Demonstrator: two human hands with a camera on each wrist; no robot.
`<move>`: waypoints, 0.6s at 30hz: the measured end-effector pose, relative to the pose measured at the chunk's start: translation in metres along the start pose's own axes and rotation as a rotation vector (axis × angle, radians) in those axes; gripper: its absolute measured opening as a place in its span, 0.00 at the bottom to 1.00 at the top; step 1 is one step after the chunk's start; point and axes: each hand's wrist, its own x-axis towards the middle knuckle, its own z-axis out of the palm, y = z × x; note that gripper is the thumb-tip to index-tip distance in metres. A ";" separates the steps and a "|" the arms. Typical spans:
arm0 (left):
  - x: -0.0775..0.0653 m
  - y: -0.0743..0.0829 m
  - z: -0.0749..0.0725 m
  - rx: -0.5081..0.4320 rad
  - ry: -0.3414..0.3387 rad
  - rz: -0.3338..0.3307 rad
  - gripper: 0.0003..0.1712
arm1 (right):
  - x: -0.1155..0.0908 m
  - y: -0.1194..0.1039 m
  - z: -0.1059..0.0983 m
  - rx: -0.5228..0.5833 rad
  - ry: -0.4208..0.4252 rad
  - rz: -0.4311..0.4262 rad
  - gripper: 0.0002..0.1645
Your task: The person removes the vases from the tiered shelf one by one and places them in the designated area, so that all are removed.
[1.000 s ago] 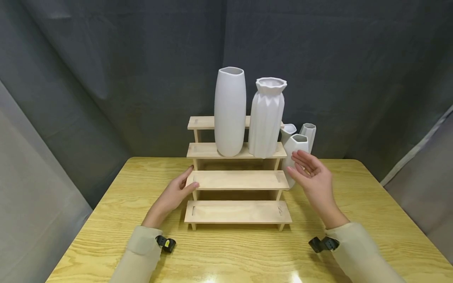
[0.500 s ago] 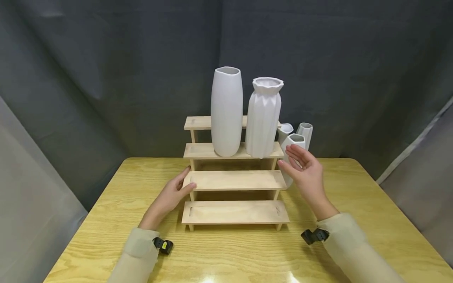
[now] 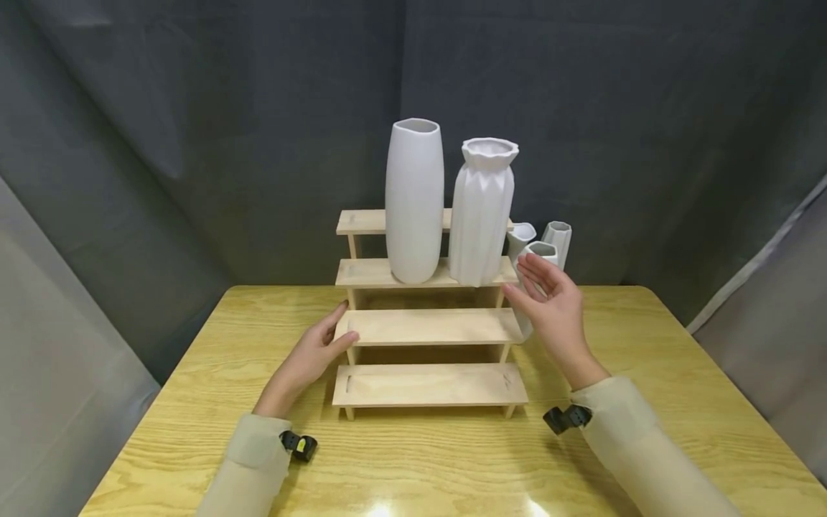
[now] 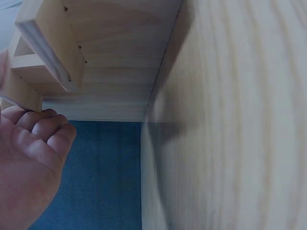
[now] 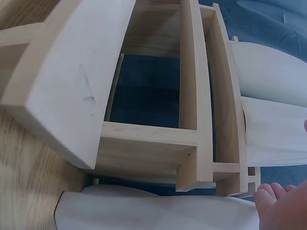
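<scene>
A pale wooden tiered display stand (image 3: 426,327) rises in steps on the table. My left hand (image 3: 310,357) grips the left end of its second-lowest step, thumb over the front edge. Curled fingers (image 4: 50,127) show against the wood in the left wrist view. Two tall white vases stand upright on the second-highest step: a smooth vase (image 3: 415,205) and a pleated vase (image 3: 483,215) with a flared rim. Beside the stand's right end, my right hand (image 3: 555,312) is raised with relaxed fingers, holding nothing. It partly hides a white vase with an angular mouth (image 3: 541,250) behind it.
Behind the right hand, a white vase with a flared mouth (image 3: 520,233) and a narrow faceted vase (image 3: 558,240) stand close together at the stand's right side. The yellow wood-grain table (image 3: 426,459) ends at a dark curtain (image 3: 291,143).
My right hand has moved left and slightly up, closer to the stand's right end. The left hand keeps its grip on the step. Both tall vases stay in place on the stand.
</scene>
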 end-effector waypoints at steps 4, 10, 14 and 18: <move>0.000 -0.001 0.001 -0.001 -0.001 0.003 0.47 | 0.003 0.002 0.003 0.028 0.008 0.010 0.37; -0.002 0.000 0.002 0.002 0.004 -0.008 0.46 | 0.007 0.004 0.007 0.024 0.003 0.023 0.41; -0.002 0.000 0.002 0.001 0.003 -0.008 0.46 | 0.010 0.003 0.010 0.015 0.007 0.027 0.41; -0.001 0.001 0.000 0.007 0.001 -0.010 0.45 | 0.017 0.004 0.013 -0.003 -0.001 0.025 0.43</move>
